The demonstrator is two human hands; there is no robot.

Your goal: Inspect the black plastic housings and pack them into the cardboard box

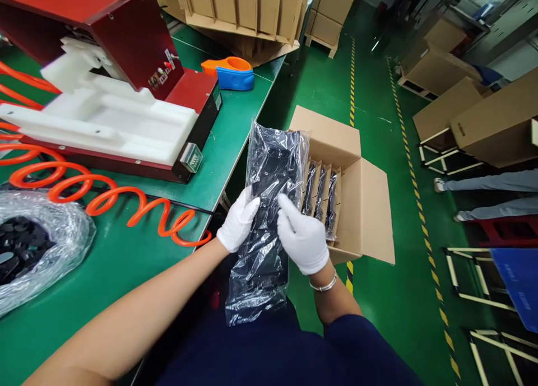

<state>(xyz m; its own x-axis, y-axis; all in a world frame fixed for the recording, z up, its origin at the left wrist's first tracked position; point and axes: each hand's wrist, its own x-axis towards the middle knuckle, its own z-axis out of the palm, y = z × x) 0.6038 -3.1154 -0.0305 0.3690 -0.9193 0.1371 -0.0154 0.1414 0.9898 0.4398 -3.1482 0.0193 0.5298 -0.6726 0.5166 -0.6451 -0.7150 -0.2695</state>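
Note:
A long black part in a clear plastic bag (269, 229) is held up in front of my body, beside the table edge. My left hand (239, 219), in a white glove, grips its left side with the thumb over the front. On the other side my right hand (301, 235), also gloved, has its fingers pinched together at the bag's right edge. Just right of the bag stands an open cardboard box (351, 198) with dividers. Several bagged black parts (320, 190) stand upright in its slots.
A red machine with a white fixture (101, 117) sits on the green table (138, 251), with a coiled orange air hose (113, 193) before it. An orange and blue tape dispenser (230, 73) and cardboard dividers (244, 10) lie farther back. A person's legs (491, 193) show at right.

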